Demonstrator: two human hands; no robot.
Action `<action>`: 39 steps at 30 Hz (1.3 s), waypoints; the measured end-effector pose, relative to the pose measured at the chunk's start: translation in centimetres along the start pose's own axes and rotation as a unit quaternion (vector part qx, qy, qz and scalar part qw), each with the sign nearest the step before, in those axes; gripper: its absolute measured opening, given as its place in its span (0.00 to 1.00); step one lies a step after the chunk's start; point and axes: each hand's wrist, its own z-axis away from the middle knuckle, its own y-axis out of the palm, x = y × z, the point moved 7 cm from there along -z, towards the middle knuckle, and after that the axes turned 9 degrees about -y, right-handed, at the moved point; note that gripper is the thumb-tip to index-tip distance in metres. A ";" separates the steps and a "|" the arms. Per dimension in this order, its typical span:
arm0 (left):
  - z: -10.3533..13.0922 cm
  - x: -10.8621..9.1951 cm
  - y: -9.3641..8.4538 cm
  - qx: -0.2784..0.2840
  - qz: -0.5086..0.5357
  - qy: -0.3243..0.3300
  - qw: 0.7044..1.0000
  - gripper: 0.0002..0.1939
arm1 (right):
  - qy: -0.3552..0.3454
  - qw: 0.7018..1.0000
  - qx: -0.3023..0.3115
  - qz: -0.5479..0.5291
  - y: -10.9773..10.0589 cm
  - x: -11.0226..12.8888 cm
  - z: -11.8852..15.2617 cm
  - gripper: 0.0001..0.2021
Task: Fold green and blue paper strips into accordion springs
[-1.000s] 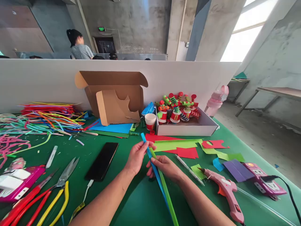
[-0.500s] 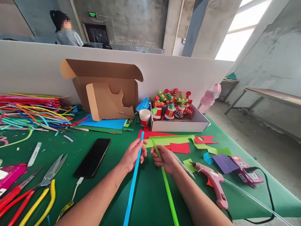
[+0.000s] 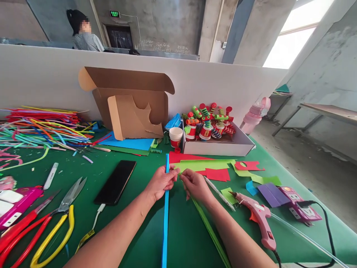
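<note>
1. The left hand (image 3: 162,182) is pinching the blue strip (image 3: 165,230) between thumb and fingers, a little below its upper end; from there the strip runs down almost straight over the desk (image 3: 145,243)
2. The right hand (image 3: 197,185) is just beside it, and its fingers are pressed together on the green strip (image 3: 210,225), close to the upper end
3. This strip goes down slantwise, along the right forearm, well apart from the blue one at the bottom; whether the left fingers also touch its tip, I cannot tell
4. Near the right hand lies a white pen (image 3: 221,195), and farther to the right a pink glue gun (image 3: 260,219)
5. On the left are a phone (image 3: 115,182) and scissors (image 3: 67,201) with open blades
6. Behind the hands, a paper cup (image 3: 176,138) stands beside a white box (image 3: 219,149) holding toys (image 3: 206,130)
</note>
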 end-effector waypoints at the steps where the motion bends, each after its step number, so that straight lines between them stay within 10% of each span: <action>1: 0.0 0.0 -0.1 -0.013 -0.005 0.002 1.000 0.24 | 0.001 1.000 0.006 0.003 0.1 0.1 0.0 0.15; 17: -0.2 -0.9 -1.3 -0.066 -0.004 0.046 0.997 0.23 | 0.048 0.998 0.032 -0.028 0.5 -0.8 -0.1 0.19; 28: 0.4 -7.6 -11.7 -0.206 0.121 0.223 0.945 0.17 | 0.107 0.986 0.127 -0.030 -1.2 -0.9 0.3 0.20; 34: 1.2 -8.3 -14.5 -0.237 0.171 0.247 0.924 0.15 | 0.025 0.996 -0.071 -0.043 -5.7 -0.5 -1.0 0.21; 39: 0.6 -7.5 -13.1 -0.191 0.187 0.205 0.942 0.11 | -0.094 0.919 -0.325 -0.200 -9.9 0.8 -0.1 0.17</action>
